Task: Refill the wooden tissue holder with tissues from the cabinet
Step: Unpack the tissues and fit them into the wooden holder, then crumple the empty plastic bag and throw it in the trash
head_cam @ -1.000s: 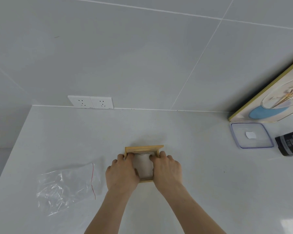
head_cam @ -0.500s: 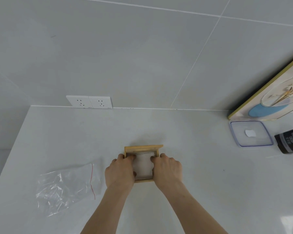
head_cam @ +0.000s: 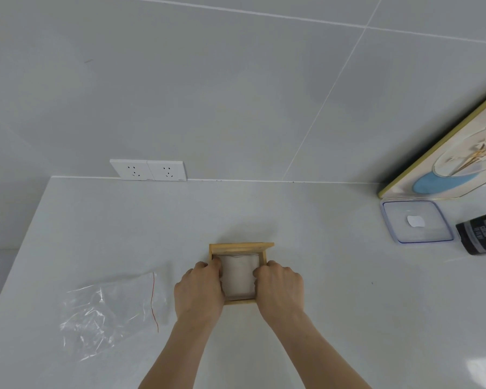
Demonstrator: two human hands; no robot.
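head: tissues (head_cam: 239, 273) between fingers (head_cam: 215, 263)

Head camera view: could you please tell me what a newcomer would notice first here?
Both hands, left and right, flank the wooden tissue holder mid-counter, fingers curled onto the white tissues inside. An empty clear plastic bag lies to their left.

The setting looks like a home kitchen or a similar domestic room. A pale, smooth worktop (head_cam: 320, 318) runs back to a wall of large grey tiles (head_cam: 208, 94) with thin white grout lines. A white double socket (head_cam: 148, 170) sits on the wall just above the worktop's back edge. Near the far right corner a framed picture (head_cam: 460, 161) leans against the wall, with a clear plastic lidded container (head_cam: 417, 221) and a dark jar (head_cam: 481, 235) before it.
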